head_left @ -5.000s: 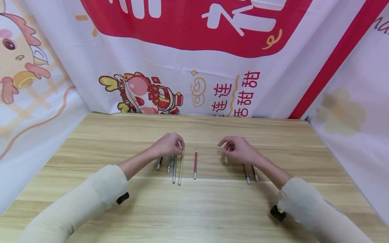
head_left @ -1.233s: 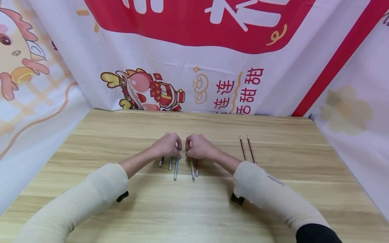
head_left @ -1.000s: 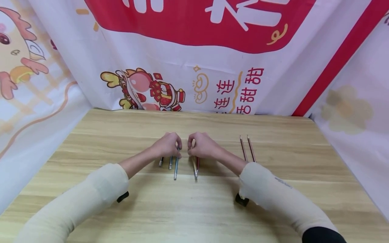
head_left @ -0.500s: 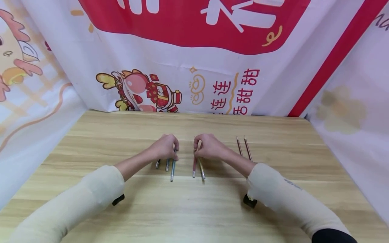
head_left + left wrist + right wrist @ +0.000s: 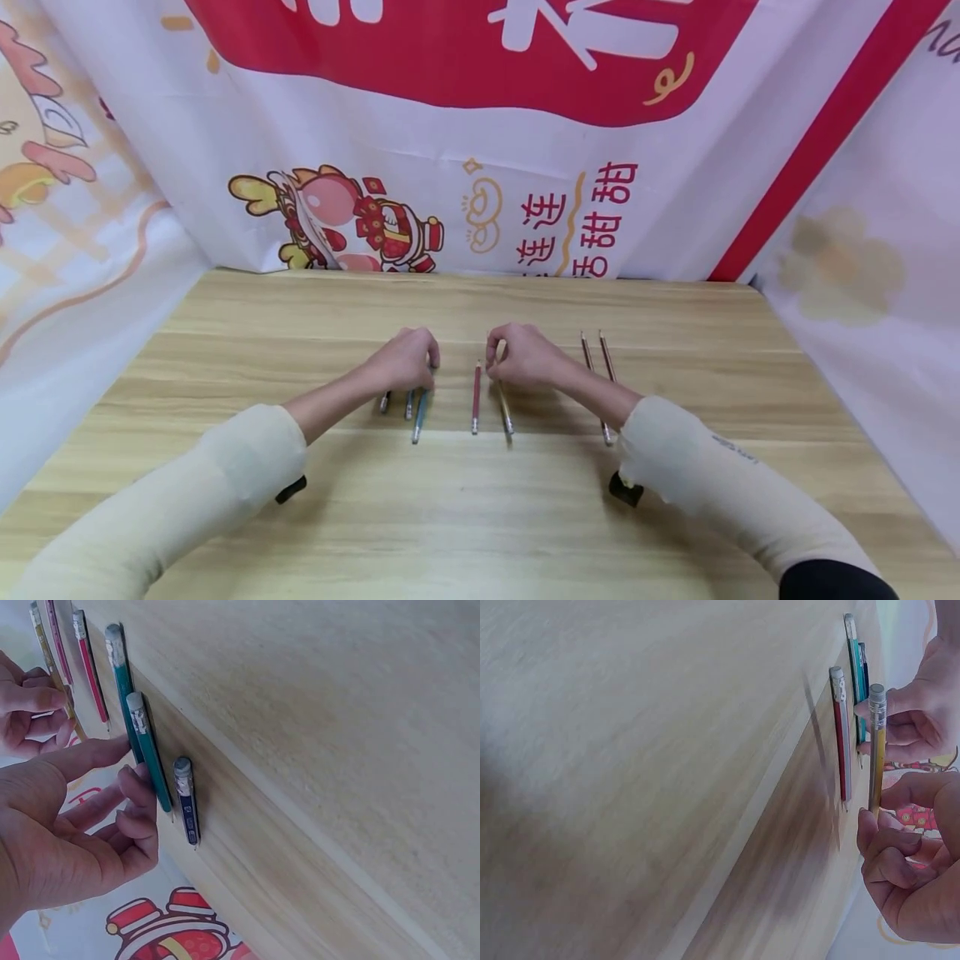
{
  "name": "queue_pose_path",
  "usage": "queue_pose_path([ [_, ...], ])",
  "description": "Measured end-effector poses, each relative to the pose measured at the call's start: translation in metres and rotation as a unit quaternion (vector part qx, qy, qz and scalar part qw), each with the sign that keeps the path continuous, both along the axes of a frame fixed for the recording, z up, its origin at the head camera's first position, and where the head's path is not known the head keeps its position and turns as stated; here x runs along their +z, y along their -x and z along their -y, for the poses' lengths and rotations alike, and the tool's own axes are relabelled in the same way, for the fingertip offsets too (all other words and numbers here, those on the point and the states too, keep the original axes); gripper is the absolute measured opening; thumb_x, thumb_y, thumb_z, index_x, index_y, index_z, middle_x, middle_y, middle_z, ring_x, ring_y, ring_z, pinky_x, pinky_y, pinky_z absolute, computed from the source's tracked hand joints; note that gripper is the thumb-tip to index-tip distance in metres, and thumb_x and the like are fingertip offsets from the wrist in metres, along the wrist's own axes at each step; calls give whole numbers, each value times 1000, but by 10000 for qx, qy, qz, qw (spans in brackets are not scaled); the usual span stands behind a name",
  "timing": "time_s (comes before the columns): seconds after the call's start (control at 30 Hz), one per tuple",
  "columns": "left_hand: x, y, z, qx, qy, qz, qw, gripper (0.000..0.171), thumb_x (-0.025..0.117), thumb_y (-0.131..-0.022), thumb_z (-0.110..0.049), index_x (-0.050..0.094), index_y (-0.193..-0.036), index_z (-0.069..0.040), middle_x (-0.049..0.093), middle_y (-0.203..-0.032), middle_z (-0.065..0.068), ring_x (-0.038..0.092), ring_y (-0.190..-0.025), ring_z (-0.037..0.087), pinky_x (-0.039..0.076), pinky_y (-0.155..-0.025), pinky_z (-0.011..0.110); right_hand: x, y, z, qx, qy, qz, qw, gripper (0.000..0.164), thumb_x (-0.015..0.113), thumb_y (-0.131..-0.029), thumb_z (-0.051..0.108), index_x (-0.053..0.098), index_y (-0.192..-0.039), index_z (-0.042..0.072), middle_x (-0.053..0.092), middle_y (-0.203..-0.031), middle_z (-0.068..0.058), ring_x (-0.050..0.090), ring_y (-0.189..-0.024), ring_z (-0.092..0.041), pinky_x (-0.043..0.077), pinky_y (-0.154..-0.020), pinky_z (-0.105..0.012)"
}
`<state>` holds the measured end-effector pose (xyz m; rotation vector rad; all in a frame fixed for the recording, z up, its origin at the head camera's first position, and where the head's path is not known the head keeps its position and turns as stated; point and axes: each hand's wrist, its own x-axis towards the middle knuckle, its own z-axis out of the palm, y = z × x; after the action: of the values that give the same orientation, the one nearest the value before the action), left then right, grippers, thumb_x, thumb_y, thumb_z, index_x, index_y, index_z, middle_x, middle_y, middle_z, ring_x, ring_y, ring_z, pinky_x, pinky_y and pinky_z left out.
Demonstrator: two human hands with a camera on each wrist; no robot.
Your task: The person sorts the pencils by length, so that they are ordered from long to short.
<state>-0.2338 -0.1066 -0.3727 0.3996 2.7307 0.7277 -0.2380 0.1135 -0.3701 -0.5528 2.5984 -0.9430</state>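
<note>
In the head view my right hand [image 5: 527, 358] pinches a yellow pencil [image 5: 506, 410] between thumb and fingers. The right wrist view shows its eraser end [image 5: 877, 697] raised off the table. A red pencil [image 5: 476, 398] lies between my hands. My left hand [image 5: 405, 360] pinches a teal pencil [image 5: 420, 417] near its far end; in the left wrist view the thumb [image 5: 105, 752] lies against it. Beside that are a second teal pencil [image 5: 148, 750] and a shorter dark blue pencil [image 5: 187, 806], partly hidden by the left hand in the head view.
Two reddish-brown pencils [image 5: 587, 354] lie side by side right of my right hand, partly covered by the forearm. The wood-grain table [image 5: 465, 517] ends at a printed cloth backdrop [image 5: 450, 133], with cloth at both sides too.
The yellow pencil, at my left hand five seconds ago, is now in my right hand, carried rightward over the red pencil. My left hand now holds the teal pencil, which has tilted slightly.
</note>
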Motion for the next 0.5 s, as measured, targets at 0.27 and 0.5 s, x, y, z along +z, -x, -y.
queue_pose_path([
  [0.27,2,-1,-5,-23,77,-122,9999,14,73,-76,11,68,-85,0,65,-82,10,58,-66,19,50,-58,26,2,2,-14,-99,86,118,9998,14,76,-86,1,68,-97,4,70,-85,-6,66,-73,-20,54,-62,-26],
  [0.5,1,1,-9,-37,158,-242,9996,14,73,-76,9,68,-84,-1,65,-83,9,58,-70,20,50,-61,28,-1,3,-30,-216,-49,39,9997,14,76,-86,3,67,-98,5,70,-84,-7,64,-72,-19,52,-61,-26],
])
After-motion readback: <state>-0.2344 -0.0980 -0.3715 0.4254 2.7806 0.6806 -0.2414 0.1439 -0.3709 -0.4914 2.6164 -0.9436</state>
